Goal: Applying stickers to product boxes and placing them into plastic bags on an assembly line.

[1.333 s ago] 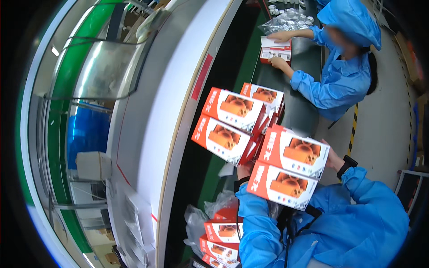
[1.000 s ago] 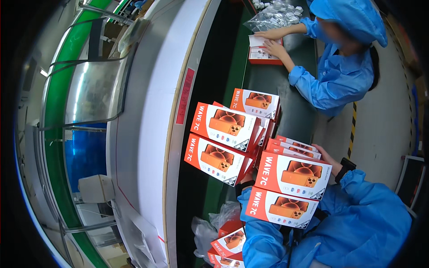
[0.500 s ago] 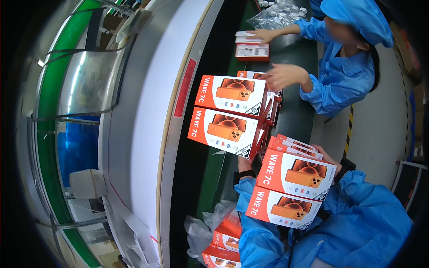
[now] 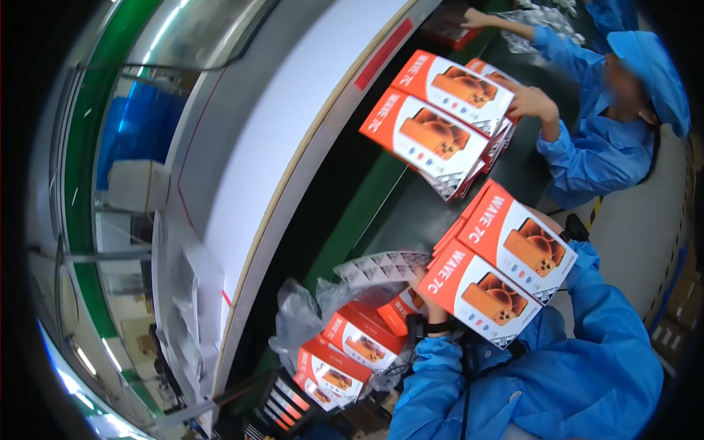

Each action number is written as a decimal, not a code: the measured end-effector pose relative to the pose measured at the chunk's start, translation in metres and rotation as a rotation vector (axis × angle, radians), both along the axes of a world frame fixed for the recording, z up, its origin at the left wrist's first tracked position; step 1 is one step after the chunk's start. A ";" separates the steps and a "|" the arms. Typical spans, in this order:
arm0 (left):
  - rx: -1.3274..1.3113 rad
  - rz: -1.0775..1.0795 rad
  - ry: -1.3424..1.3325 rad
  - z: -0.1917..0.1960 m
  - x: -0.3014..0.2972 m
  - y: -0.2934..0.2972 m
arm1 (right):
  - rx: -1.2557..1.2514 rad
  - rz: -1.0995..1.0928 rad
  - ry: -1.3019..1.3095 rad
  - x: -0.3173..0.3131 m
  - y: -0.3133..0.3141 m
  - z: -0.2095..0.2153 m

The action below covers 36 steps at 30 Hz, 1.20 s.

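1. Stack of orange-and-white boxes (image 4: 506, 275): held near chest, long axis running upper-left to lower-right, printed faces up.
2. Left hand (image 4: 433, 304): under stack, mostly hidden; prob. gripping it.
3. Right hand (image 4: 550, 220): behind stack's far edge, grip can't be told.

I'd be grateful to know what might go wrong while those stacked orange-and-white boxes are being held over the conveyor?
The two-box stack is gripped at its ends by a left hand and right hand that are largely hidden; it may slide apart. A co-worker's hand rests on the second stack close ahead, so the stacks might collide. Loose plastic bags and a printed sheet lie just below and might snag.
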<state>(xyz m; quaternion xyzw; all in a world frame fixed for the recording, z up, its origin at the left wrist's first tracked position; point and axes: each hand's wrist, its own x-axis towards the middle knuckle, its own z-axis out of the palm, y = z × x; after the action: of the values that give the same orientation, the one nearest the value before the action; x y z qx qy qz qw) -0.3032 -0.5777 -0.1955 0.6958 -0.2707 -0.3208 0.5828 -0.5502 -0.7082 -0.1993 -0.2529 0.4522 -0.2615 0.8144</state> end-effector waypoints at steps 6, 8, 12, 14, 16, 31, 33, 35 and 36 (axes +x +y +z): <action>0.052 0.085 -0.022 0.089 -0.009 0.094 | 0.000 0.065 0.010 0.004 -0.002 0.020; 0.046 0.211 -0.067 0.147 0.026 0.142 | 0.007 0.070 0.004 0.003 -0.001 0.038; 0.030 0.505 -0.228 0.264 0.106 0.234 | 0.041 0.115 -0.059 0.018 0.006 0.066; 0.023 0.599 -0.288 0.291 0.119 0.257 | 0.049 0.144 -0.086 0.025 0.010 0.086; 0.012 0.639 -0.298 0.284 0.114 0.261 | 0.045 0.190 -0.122 0.030 0.009 0.091; -0.023 0.329 0.091 0.075 -0.033 0.105 | -0.292 0.168 0.183 0.078 -0.021 -0.097; -0.030 0.289 0.139 0.064 -0.039 0.087 | -0.090 -0.101 -0.185 0.080 0.004 -0.105; -0.042 0.271 0.179 0.060 -0.034 0.069 | 0.029 -0.173 -0.244 0.089 0.003 -0.108; -0.047 0.265 0.203 0.055 -0.031 0.062 | 0.006 -0.149 -0.233 0.094 0.001 -0.106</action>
<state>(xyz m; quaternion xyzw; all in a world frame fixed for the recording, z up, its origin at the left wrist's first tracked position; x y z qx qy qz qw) -0.3342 -0.5156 -0.1404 0.6755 -0.1240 -0.3034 0.6605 -0.4558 -0.7075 -0.3048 -0.1840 0.3727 -0.3473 0.8406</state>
